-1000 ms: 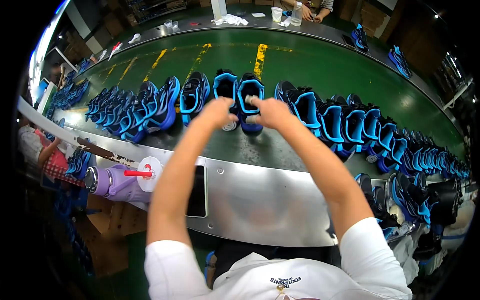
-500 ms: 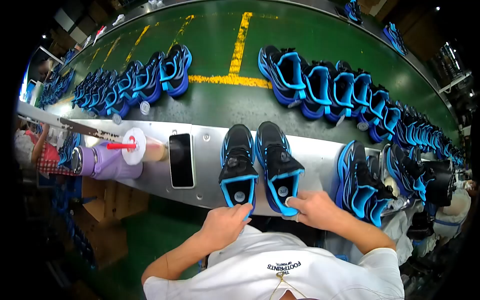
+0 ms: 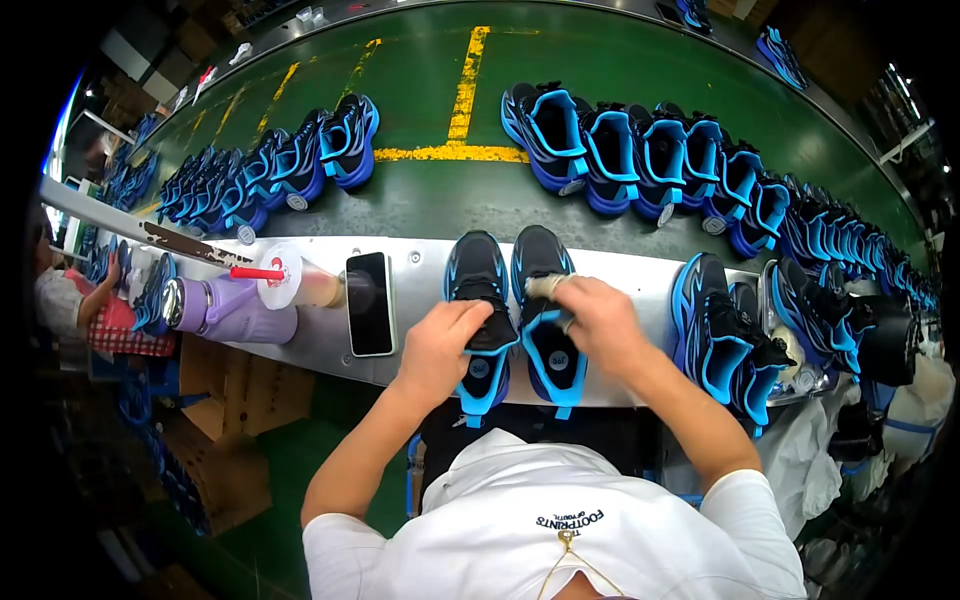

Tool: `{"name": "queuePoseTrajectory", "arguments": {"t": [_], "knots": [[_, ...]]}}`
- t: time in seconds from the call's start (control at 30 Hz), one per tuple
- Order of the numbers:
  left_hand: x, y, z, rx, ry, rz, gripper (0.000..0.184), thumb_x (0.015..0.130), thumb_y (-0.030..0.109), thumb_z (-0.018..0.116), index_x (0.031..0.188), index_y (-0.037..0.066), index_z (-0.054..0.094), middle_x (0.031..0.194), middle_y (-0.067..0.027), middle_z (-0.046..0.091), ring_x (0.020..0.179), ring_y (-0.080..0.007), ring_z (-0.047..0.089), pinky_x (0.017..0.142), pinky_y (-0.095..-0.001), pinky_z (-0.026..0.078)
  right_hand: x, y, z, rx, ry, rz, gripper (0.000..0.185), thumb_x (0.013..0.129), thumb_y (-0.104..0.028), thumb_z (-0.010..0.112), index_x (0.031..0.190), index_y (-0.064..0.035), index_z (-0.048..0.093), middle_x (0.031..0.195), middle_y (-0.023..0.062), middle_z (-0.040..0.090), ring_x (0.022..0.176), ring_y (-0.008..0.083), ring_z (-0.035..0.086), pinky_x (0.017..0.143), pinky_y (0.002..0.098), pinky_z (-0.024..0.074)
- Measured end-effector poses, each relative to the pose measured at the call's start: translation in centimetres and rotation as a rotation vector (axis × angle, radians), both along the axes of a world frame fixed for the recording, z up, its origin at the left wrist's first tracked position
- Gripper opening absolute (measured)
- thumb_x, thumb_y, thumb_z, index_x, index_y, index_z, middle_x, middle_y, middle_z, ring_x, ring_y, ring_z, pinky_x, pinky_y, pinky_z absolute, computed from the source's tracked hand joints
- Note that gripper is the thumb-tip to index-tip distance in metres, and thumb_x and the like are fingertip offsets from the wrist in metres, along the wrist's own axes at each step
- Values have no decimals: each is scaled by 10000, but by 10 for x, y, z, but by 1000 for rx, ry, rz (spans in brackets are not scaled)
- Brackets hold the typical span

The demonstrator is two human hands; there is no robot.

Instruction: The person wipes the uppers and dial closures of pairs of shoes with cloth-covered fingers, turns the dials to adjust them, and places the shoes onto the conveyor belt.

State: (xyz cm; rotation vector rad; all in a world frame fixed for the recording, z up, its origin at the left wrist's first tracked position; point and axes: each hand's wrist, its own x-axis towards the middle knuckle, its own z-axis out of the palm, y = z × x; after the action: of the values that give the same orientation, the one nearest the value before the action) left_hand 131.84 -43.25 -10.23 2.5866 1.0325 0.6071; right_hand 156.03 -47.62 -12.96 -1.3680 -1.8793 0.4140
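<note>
A pair of black-and-blue sneakers stands side by side on the metal ledge in front of me, toes pointing away. My left hand (image 3: 440, 345) is closed at the tongue of the left sneaker (image 3: 480, 262). Over the tongue area of the right sneaker (image 3: 540, 248), my right hand (image 3: 598, 318) has its fingers curled against the upper; they are slightly blurred and cover the tongue. Pale covers wrap some of its fingertips. Round labels show on both insoles, and blue pull loops stick out at the heels.
Left on the ledge are a phone (image 3: 371, 305), a drink cup with red straw (image 3: 318, 288) and a purple bottle (image 3: 240, 310). More sneakers (image 3: 715, 320) stand close on the right. Rows of sneakers (image 3: 610, 150) line the green surface (image 3: 420, 215) beyond. A co-worker (image 3: 95, 305) is at far left.
Both hands have left the heel collars and moved forward to the tongues of the two sneakers. The pair remains side by side on the ledge.
</note>
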Motion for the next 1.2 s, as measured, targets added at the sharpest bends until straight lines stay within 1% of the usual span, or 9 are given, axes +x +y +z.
{"name": "queuePoseTrajectory", "arguments": {"t": [0.37, 0.47, 0.53, 0.73, 0.77, 0.9, 0.97, 1.1, 1.2], "knots": [[-8, -2, -8, -129, -115, 3, 326, 673, -44, 656, 959, 107, 692, 1186, -64, 655, 918, -292, 547, 802, -348, 475, 11, -31, 10, -92, -128, 32, 465, 717, 44, 648, 1148, -132, 638, 1173, 178, 561, 1024, 378, 589, 822, 430, 530], [-2, -15, -16, 45, 49, 4, 289, 706, 1, 656, 965, 122, 695, 1223, -57, 642, 899, -291, 536, 822, -359, 457, 4, -45, 4, -4, -259, -4, 482, 746, 27, 633, 1211, -99, 619, 1230, 234, 534, 1067, 398, 583, 862, 409, 534], [13, -20, -11, 291, 219, -80, 257, 769, 50, 596, 1019, 64, 656, 1338, -113, 560, 928, -276, 519, 785, -356, 427, -26, -52, 6, 16, -363, 20, 567, 797, 3, 606, 1348, 47, 477, 1351, 316, 417, 1225, 458, 492, 964, 439, 501], [13, -28, -3, 53, 233, -60, 353, 787, 101, 647, 1134, 35, 632, 1478, -148, 424, 1056, -344, 484, 898, -422, 434, 13, -49, 13, -287, 35, 269, 608, 848, -26, 637, 1425, -49, 445, 1452, 324, 332, 1317, 480, 401, 1092, 462, 372], [13, -29, 8, -27, 176, -62, 376, 790, 114, 664, 1156, 35, 627, 1488, -157, 408, 1071, -353, 478, 904, -426, 433, 22, -43, 16, -290, 77, 279, 516, 855, -40, 649, 1356, -106, 546, 1331, 259, 476, 1218, 427, 495, 1003, 430, 446], [17, -17, 6, -44, 64, 34, 340, 788, 157, 740, 1101, 39, 679, 1266, -170, 532, 1030, -338, 514, 891, -413, 443, 28, -23, 17, -240, -19, 283, 280, 865, -135, 670, 1144, -143, 688, 929, 135, 540, 885, 296, 561, 757, 381, 485], [28, -21, 8, -105, 23, 122, 238, 794, 125, 742, 1011, 34, 714, 1037, -124, 573, 896, -275, 570, 788, -353, 474, 28, -24, 18, -234, -125, 183, 314, 847, -130, 690, 1161, -156, 683, 910, 129, 540, 863, 291, 568, 744, 378, 488], [27, -24, -4, -263, -126, 140, 248, 781, 83, 745, 1021, 31, 707, 973, -86, 576, 773, -188, 568, 680, -293, 467, 27, -35, 8, -175, -171, 82, 331, 826, -150, 714, 1154, -185, 688, 851, 109, 542, 809, 278, 572, 702, 378, 488], [28, -23, 3, -370, -166, 145, 255, 782, 66, 738, 1032, 39, 704, 921, -66, 577, 719, -145, 545, 647, -266, 454, 46, -23, 18, -254, 38, 333, 286, 821, -190, 720, 1105, -196, 696, 784, 80, 544, 764, 279, 584, 664, 386, 491]]}}
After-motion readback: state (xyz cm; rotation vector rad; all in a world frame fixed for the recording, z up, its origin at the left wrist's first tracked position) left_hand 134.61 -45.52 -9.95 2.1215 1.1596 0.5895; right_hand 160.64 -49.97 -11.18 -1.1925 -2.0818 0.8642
